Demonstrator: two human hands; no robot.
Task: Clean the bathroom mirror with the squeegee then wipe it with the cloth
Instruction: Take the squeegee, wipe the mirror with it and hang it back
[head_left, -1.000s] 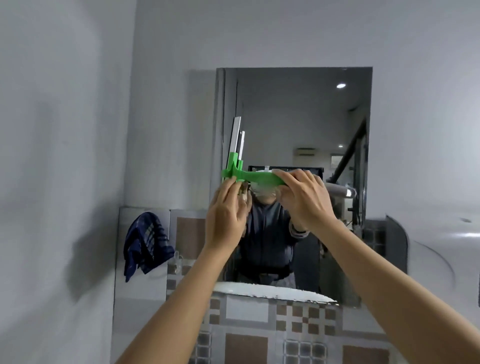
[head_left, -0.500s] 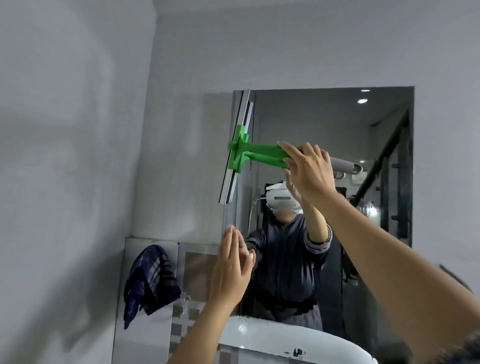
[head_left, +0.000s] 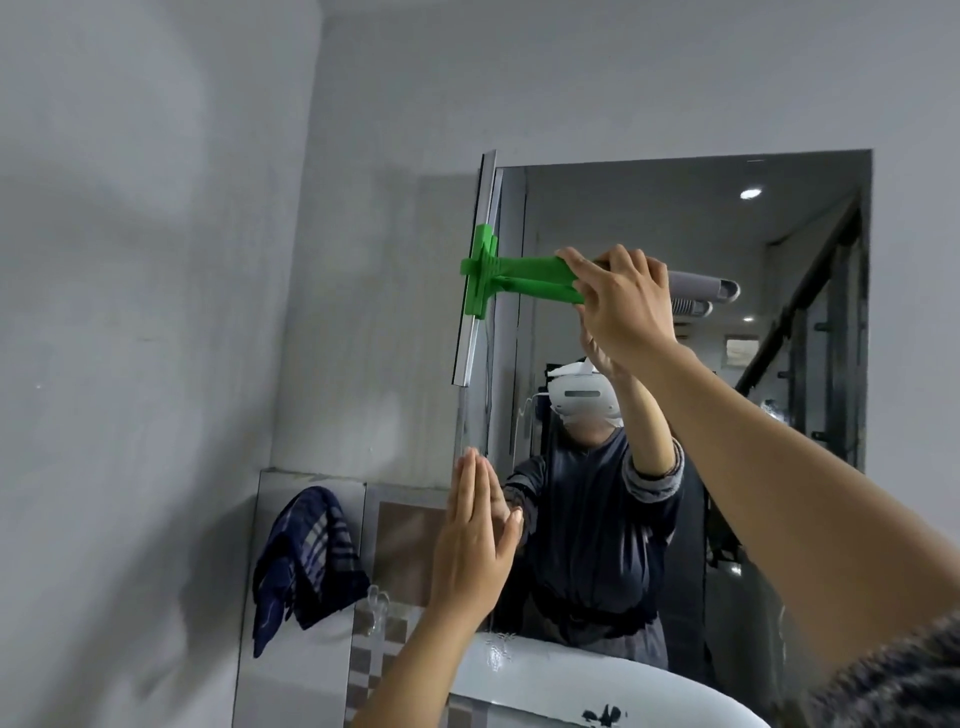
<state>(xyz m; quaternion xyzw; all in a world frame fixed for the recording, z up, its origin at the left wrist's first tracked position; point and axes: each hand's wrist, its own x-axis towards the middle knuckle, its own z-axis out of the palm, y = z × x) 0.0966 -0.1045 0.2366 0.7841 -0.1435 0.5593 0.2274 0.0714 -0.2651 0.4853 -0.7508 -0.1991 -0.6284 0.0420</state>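
The bathroom mirror (head_left: 727, 249) hangs on the grey wall ahead. My right hand (head_left: 626, 304) grips the green handle of the squeegee (head_left: 511, 278), whose long metal blade stands upright against the mirror's upper left edge. My left hand (head_left: 475, 540) is flat, fingers together and pointing up, pressed near the mirror's lower left edge; it holds nothing. A dark blue checked cloth (head_left: 306, 561) hangs on the tiled wall at lower left, apart from both hands.
A white washbasin (head_left: 561, 686) curves below the mirror. Patterned wall tiles (head_left: 405, 530) sit beneath the mirror's left side, with a small clear hook (head_left: 378, 605) by the cloth. A grey wall (head_left: 130, 312) closes the left side.
My right hand has raised the squeegee from the mirror's middle left to its upper left edge. My left hand let go of the squeegee and dropped flat against the mirror's lower left.
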